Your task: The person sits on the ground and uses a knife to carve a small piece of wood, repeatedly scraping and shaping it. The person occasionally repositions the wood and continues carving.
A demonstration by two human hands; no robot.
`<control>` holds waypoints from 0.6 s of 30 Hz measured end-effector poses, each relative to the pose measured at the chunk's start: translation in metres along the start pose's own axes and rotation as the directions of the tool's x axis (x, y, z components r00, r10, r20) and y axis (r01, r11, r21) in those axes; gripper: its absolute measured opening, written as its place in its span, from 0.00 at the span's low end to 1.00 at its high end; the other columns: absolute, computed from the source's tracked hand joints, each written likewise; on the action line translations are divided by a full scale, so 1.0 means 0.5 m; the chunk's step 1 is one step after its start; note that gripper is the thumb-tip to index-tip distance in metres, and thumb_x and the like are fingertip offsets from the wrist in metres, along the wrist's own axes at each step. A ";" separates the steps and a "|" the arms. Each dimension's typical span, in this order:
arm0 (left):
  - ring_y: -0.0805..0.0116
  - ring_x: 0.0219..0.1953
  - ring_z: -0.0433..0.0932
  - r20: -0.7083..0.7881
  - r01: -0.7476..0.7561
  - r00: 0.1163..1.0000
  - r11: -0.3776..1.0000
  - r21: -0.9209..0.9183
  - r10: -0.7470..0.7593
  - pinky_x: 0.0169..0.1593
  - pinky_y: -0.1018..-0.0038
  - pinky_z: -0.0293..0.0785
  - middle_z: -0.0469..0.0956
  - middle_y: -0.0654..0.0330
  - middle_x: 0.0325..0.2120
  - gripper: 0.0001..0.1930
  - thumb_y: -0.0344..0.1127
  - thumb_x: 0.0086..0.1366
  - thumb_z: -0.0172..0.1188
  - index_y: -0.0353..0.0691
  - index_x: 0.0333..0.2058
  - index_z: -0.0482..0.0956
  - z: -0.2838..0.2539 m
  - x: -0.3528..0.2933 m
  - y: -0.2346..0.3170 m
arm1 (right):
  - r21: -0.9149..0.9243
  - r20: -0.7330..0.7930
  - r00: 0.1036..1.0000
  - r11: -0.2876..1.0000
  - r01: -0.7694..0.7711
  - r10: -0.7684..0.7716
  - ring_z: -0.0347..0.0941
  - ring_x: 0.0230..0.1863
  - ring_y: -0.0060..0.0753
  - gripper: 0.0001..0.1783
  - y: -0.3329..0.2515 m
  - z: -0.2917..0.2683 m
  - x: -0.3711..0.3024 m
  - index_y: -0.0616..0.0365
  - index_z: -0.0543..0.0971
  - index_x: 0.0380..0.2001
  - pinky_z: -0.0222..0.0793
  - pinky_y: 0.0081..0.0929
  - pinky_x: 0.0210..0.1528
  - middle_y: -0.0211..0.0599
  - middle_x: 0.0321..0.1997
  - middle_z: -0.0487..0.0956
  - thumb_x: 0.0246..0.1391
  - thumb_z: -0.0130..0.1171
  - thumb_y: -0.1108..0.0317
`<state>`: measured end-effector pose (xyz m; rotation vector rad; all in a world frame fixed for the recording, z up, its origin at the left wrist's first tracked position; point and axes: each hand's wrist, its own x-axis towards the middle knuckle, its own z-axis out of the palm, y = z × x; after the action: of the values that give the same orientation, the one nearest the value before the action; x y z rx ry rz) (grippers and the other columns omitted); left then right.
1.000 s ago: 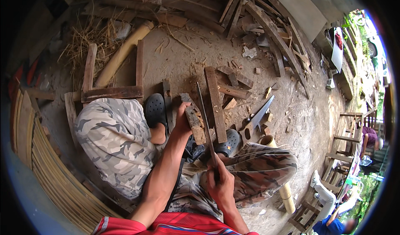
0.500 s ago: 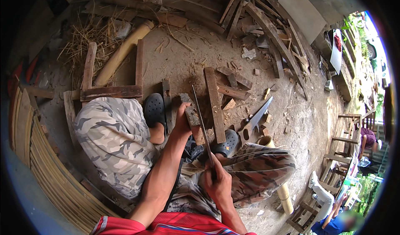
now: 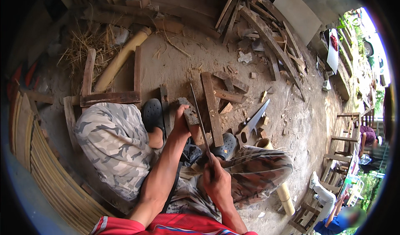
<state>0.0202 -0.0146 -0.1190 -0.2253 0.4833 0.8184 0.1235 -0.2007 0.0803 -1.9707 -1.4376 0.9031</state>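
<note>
Littered floor (image 3: 300, 122); block (image 3: 191, 119) (rough) in left hand (image 3: 181, 123).

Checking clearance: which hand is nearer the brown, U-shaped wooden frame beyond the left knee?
Left. The left hand, gripping a brown wood block, is right of the frame; the right hand is farther right and lower in view.

Grey-brown wooden block (image 3: 192, 119), camouflage trousers (image 3: 112, 139), red shirt (image 3: 187, 223), dark clogs (image 3: 153, 113)
</note>
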 end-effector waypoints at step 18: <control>0.54 0.19 0.79 -0.078 -0.041 0.996 0.999 0.004 0.041 0.27 0.55 0.81 0.77 0.53 0.19 0.17 0.53 0.65 0.52 0.45 0.33 0.75 0.016 -0.010 -0.023 | -0.055 -0.049 0.999 0.998 0.010 -0.012 0.80 0.33 0.59 0.25 0.029 0.018 -0.044 0.55 0.72 0.60 0.76 0.50 0.33 0.57 0.36 0.81 0.57 0.57 0.71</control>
<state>0.0284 -0.0223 -0.1096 -0.2459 0.5637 0.8513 0.1207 -0.2259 0.0682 -2.0087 -1.4579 0.8126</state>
